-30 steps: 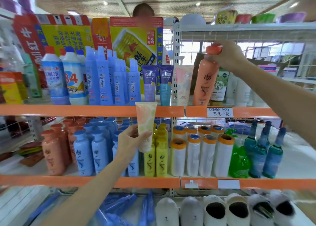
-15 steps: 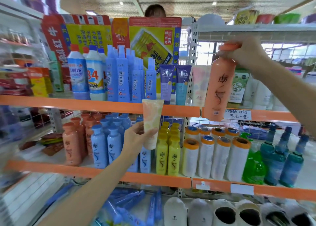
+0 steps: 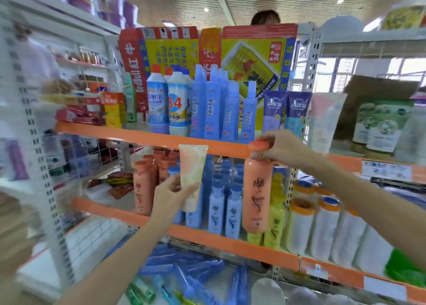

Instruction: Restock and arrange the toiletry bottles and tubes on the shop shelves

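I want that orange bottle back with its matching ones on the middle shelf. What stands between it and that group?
The left hand with its pale tube and the rows of blue bottles lie between the orange bottle, held by the right hand, and the orange group.

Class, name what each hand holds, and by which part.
The left hand grips a pale tube round its lower half; the right hand holds an orange bottle by its cap and neck.

Bright, even light falls from ceiling spots and a glaring window; edges smear with blur and wide-angle bending.
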